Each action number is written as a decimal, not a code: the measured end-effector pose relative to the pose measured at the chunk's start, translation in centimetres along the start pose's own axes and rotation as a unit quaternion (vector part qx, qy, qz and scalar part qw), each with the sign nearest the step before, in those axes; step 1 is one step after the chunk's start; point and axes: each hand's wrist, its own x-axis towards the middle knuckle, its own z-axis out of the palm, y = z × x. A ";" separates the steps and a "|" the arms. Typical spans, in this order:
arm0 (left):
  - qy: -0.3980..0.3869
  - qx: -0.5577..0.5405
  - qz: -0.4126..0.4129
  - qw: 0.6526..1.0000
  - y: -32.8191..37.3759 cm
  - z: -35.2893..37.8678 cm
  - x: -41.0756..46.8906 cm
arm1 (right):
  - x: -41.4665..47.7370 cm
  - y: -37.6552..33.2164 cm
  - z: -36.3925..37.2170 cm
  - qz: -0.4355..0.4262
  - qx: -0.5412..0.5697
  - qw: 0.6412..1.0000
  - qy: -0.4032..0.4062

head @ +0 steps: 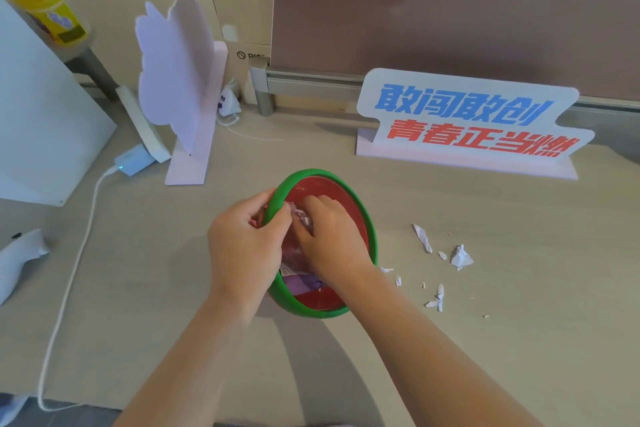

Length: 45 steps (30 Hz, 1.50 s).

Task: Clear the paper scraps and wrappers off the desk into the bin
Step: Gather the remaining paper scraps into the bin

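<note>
A small round bin point(363, 215) with a green rim and red inside stands in the middle of the desk. My left hand point(242, 239) grips its left rim, thumb over the edge. My right hand point(329, 236) reaches down inside the bin, fingers closed on a crinkled clear wrapper point(303, 217). Purple and printed wrappers point(301, 282) lie at the bin's bottom. To the right of the bin, several white paper scraps lie on the desk: a long strip point(423, 237), a crumpled piece point(461, 256) and smaller bits point(437, 298).
A sign with blue and red characters point(474, 121) stands behind the bin. A pink cloud-shaped stand point(180, 80) is at the back left, beside a blue charger point(133, 159) with a white cable point(69, 281). A white board point(41, 121) leans at left.
</note>
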 end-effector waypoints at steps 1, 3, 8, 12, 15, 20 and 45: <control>0.000 0.001 0.003 1.000 -0.1 -0.1 -0.2 | 0.0 0.2 0.1 -0.004 -0.015 1.000 0.001; 0.004 0.004 0.005 1.000 -0.1 -0.2 -0.3 | -0.2 0.5 0.2 -0.004 -0.029 1.000 0.011; 0.007 0.000 0.000 1.000 0.0 -0.3 -0.8 | -1.4 1.0 0.1 -0.020 -0.003 0.997 0.079; 0.004 -0.004 0.004 1.000 -0.5 0.4 -1.4 | -3.3 2.1 -1.0 0.014 0.076 0.988 0.131; 0.011 0.003 0.024 1.000 -0.6 1.1 -2.1 | -5.3 4.0 -2.0 0.061 0.114 0.972 0.197; 0.001 0.045 0.060 0.997 -1.1 2.6 -3.4 | -9.3 7.9 -3.9 0.187 0.150 0.935 0.263; 0.076 0.171 0.050 0.981 -0.3 6.7 -2.2 | -7.6 23.8 -1.8 0.285 0.050 0.944 0.160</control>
